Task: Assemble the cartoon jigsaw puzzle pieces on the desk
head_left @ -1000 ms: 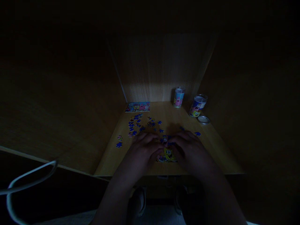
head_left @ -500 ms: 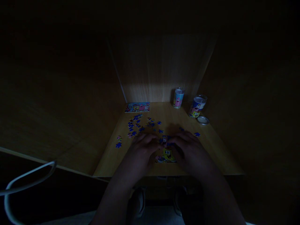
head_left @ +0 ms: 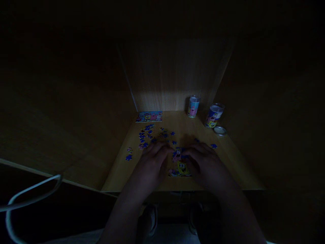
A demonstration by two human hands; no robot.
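Note:
A partly joined jigsaw puzzle (head_left: 182, 167) lies near the front edge of the table, between both hands. It shows a yellow cartoon face with a pink figure above it. My left hand (head_left: 154, 157) is curved just left of the puzzle's upper part, fingers apart, with no piece visible in it. At the puzzle's right side, my right hand (head_left: 203, 157) has its thumb and fingers closed on the blue upper edge; its palm hides that side. Loose jigsaw pieces (head_left: 142, 135) are scattered beyond my left hand. A single blue piece (head_left: 213, 146) lies right of my right hand.
Two cartoon-printed cans, one slim (head_left: 193, 107) and one wider (head_left: 213, 117), stand at the back right. A round lid (head_left: 220, 131) lies before them. At the back left is a picture card (head_left: 149, 116). Wooden panels enclose the table (head_left: 236, 179). The light is dim.
My left hand has drawn slightly left from the puzzle, uncovering more of the pink figure. My right hand has hardly moved.

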